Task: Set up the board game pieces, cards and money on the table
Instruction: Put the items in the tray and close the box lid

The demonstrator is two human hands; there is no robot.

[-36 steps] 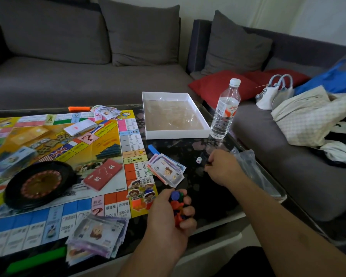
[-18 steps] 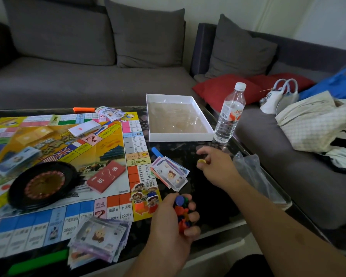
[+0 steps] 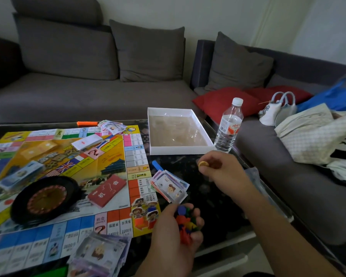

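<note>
Yellow token (image 3: pixel 203 164), three money stacks (image 3: pixel 169 185)

Home living room — grey corner sofa (image 3: pixel 72 96) with cushions (image 3: pixel 150 54) far, dark coffee table (image 3: pixel 218 196) near — handbags (image 3: pixel 278 108) right.

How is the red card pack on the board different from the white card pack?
The red card pack lies near the roulette wheel, close to the person; the white card pack lies farther back on the board. The red pack shows big white characters on top; the white pack's top is pale with only a small red mark. In this view the red pack looks bigger, but it is also nearer. Both are flat stacks lying slanted on the board, untouched by either hand.
</note>
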